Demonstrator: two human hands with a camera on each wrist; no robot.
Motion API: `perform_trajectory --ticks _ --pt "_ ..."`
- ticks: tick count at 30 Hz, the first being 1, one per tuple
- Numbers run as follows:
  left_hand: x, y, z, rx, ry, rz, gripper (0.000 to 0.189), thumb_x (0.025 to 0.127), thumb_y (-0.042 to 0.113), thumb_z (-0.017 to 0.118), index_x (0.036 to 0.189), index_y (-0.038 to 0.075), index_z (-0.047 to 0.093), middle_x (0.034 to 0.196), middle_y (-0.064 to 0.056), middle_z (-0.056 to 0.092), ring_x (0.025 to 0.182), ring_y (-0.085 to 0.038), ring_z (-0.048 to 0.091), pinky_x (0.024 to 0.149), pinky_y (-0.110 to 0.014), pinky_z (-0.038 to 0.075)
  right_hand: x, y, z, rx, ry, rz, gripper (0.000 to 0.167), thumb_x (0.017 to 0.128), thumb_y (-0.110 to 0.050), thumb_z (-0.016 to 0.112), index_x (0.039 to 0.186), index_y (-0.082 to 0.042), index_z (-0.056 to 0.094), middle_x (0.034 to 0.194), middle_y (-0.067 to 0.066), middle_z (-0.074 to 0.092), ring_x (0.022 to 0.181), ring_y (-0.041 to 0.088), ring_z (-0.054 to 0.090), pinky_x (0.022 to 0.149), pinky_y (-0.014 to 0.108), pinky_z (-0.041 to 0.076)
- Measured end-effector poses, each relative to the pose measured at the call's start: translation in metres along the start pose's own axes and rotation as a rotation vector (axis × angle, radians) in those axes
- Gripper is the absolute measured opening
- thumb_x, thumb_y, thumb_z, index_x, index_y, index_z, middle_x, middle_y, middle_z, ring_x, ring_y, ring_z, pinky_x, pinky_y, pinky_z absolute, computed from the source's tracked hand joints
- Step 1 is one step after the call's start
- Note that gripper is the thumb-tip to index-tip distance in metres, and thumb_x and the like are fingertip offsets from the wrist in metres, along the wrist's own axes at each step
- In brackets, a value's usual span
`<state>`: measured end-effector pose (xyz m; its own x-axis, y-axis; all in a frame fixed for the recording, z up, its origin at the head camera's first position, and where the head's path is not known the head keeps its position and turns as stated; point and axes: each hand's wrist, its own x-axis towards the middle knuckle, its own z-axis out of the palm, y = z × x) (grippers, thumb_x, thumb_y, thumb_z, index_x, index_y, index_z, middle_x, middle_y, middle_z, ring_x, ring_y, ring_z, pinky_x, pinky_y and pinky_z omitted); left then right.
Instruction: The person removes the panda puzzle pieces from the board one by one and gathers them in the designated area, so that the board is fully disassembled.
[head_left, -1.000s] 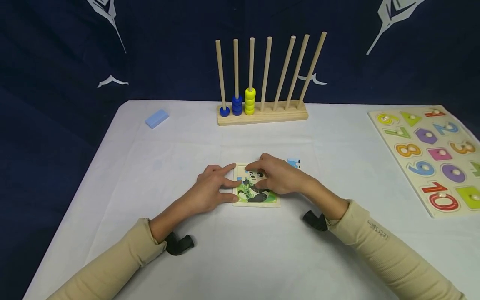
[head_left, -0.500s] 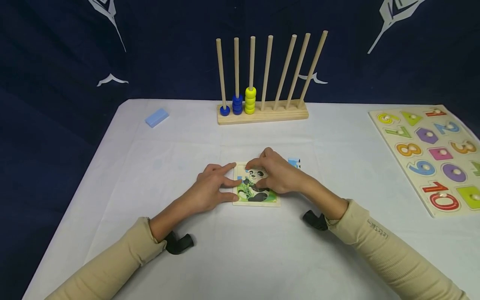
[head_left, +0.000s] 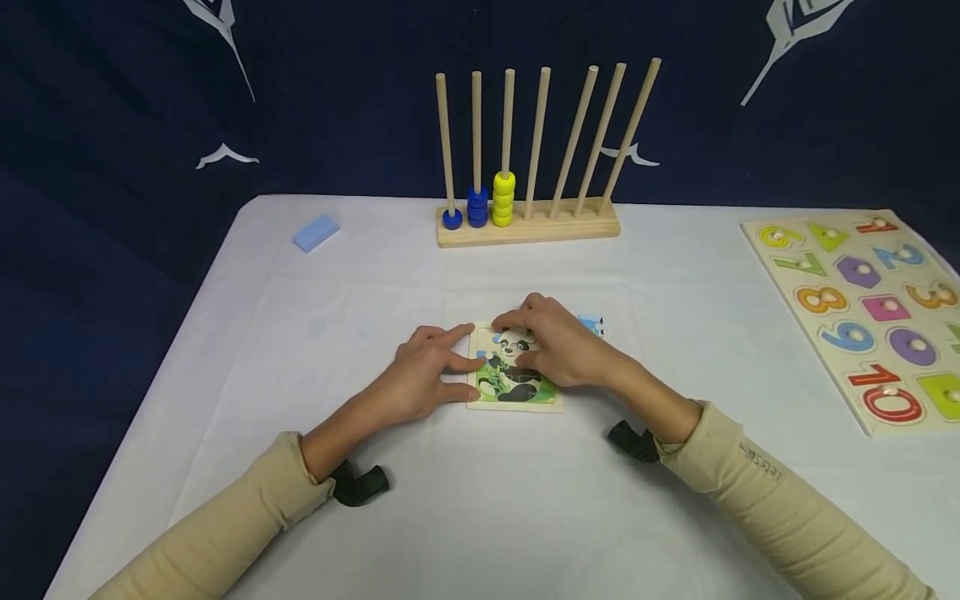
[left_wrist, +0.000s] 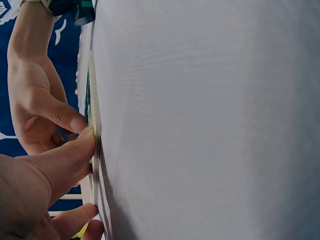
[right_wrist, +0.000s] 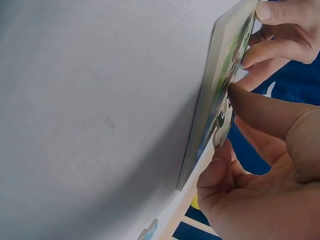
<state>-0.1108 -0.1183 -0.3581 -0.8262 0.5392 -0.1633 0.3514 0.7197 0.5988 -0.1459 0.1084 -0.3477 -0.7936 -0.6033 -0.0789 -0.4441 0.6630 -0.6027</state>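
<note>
At the frame's centre, a panda puzzle [head_left: 517, 407] lies on the white table [head_left: 487, 500]. My left hand [head_left: 420, 377], fingers spread, touches its left edge; my right hand [head_left: 567, 346] has its grip pinching the head piece [right_wrist: 223, 120] over the puzzle. I judge I'm fitting that piece; next calls for a gentle nudge until flush, leaving the loose piece [head_left: 592, 323], right of centre.
</note>
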Motion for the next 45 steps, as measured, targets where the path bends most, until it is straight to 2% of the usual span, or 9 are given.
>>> perform_trajectory --ticks 4,8,19,29,38,45 --pt "0.0 0.001 -0.002 0.008 0.007 0.006 0.042 0.087 0.027 0.078 0.125 0.013 0.069 0.157 -0.011 0.034 0.132 -0.037 0.034 0.099 -0.064 0.03 0.001 -0.002 -0.001 -0.029 0.02 0.034 0.041 0.085 0.001 0.073 0.125 0.0 0.062 0.109 0.012 0.058 0.102 0.027 0.05 0.092 0.043 0.041" --pt "0.0 0.0 -0.002 0.015 0.009 0.009 0.042 0.087 0.027 0.078 0.125 0.013 0.07 0.157 -0.011 0.034 0.131 -0.037 0.034 0.099 -0.065 0.03 0.001 -0.003 -0.002 -0.046 0.023 0.055 0.033 0.085 0.0 0.072 0.118 0.001 0.065 0.109 0.012 0.058 0.106 0.028 0.049 0.095 0.044 0.04" --pt "0.0 0.0 -0.001 0.011 0.001 -0.001 0.042 0.087 0.028 0.078 0.126 0.014 0.069 0.157 -0.01 0.033 0.132 -0.037 0.033 0.099 -0.066 0.029 -0.001 -0.003 -0.003 -0.064 0.017 0.037 0.037 0.086 -0.001 0.073 0.123 -0.001 0.068 0.106 0.011 0.06 0.098 0.027 0.051 0.086 0.041 0.042" --pt "0.0 0.001 0.0 0.001 0.002 -0.001 0.042 0.086 0.027 0.078 0.126 0.013 0.069 0.157 -0.01 0.033 0.132 -0.038 0.033 0.099 -0.066 0.029 0.0 -0.002 -0.002 -0.079 0.028 0.024 0.036 0.086 0.002 0.071 0.122 0.0 0.068 0.106 0.012 0.062 0.098 0.027 0.053 0.088 0.043 0.043" --pt "0.0 0.0 -0.001 0.008 0.0 -0.002 0.043 0.086 0.027 0.078 0.125 0.013 0.07 0.157 -0.011 0.034 0.131 -0.038 0.034 0.1 -0.064 0.029 -0.001 0.0 -0.006 -0.059 0.044 0.036 0.036 0.088 -0.001 0.07 0.123 0.005 0.065 0.106 0.013 0.063 0.092 0.026 0.053 0.084 0.043 0.043" --pt "0.0 0.0 -0.001 0.006 -0.001 0.0 0.043 0.086 0.027 0.078 0.126 0.013 0.069 0.157 -0.011 0.033 0.131 -0.038 0.034 0.101 -0.065 0.028 -0.007 0.006 -0.021 0.021 0.051 0.06 0.033 0.087 -0.002 0.073 0.119 0.005 0.068 0.103 0.009 0.065 0.092 0.026 0.055 0.082 0.041 0.044"
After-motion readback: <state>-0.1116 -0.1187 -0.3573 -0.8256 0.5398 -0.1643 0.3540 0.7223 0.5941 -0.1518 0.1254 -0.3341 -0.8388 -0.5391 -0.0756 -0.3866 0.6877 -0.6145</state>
